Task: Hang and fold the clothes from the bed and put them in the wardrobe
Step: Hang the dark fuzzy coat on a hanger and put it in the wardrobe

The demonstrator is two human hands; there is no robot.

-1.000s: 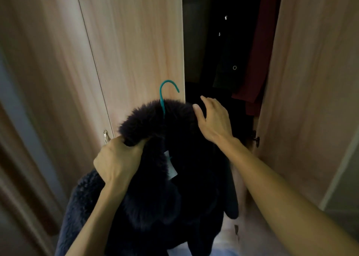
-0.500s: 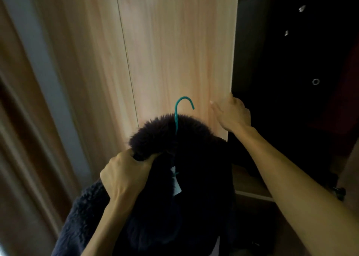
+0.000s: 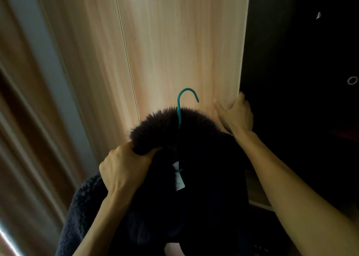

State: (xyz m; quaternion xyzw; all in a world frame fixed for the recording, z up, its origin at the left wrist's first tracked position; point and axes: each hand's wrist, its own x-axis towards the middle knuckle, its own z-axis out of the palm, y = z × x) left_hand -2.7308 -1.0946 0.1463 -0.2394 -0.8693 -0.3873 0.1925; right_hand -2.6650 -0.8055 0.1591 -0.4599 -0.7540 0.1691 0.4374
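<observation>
Coat (image 3: 204, 178) and teal hanger (image 3: 187, 98) ride in the left hand (image 3: 124, 168), clenched on the collar (image 3: 161, 125) at seven o'clock, freeing the right hand (image 3: 236, 115), which grasps the wardrobe door (image 3: 174, 42) at three o'clock.

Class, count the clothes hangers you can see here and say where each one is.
1. The teal hanger pokes up from the fur collar of the dark coat gripped by the left hand, in front of the wardrobe door. More may be hidden in the dark interior.
</observation>
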